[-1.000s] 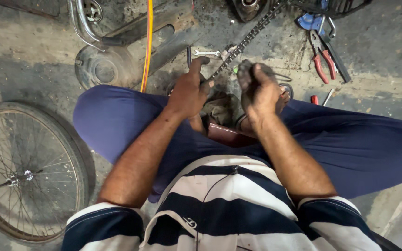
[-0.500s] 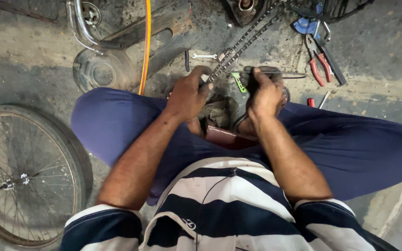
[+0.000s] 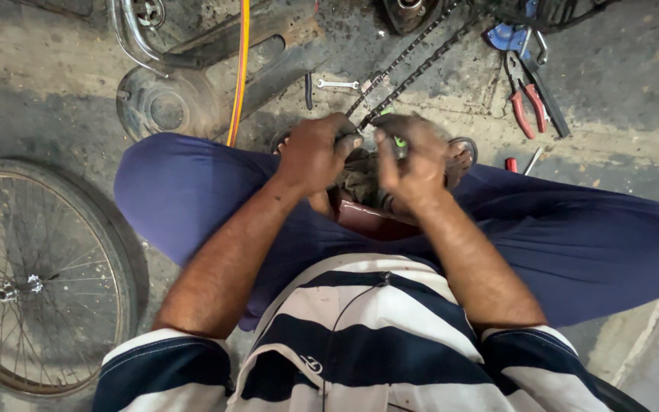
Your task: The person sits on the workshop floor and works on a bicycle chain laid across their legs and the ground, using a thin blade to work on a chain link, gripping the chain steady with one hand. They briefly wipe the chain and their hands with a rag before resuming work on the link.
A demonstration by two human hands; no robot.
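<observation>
At one o'clock from both closed fists: chain, long axis toward one o'clock. Left hand pinching chain end; right hand gripping green-handled tool.

Striped shirt (navy-white), blue trousers

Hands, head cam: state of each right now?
Left hand: closed on the end of the chain.
Right hand: closed around a green-handled tool, mostly hidden.

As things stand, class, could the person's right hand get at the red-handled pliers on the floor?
Probably yes: the right hand sits near the red-handled pliers, with only bare floor between them, though it is busy at the chain.
</observation>
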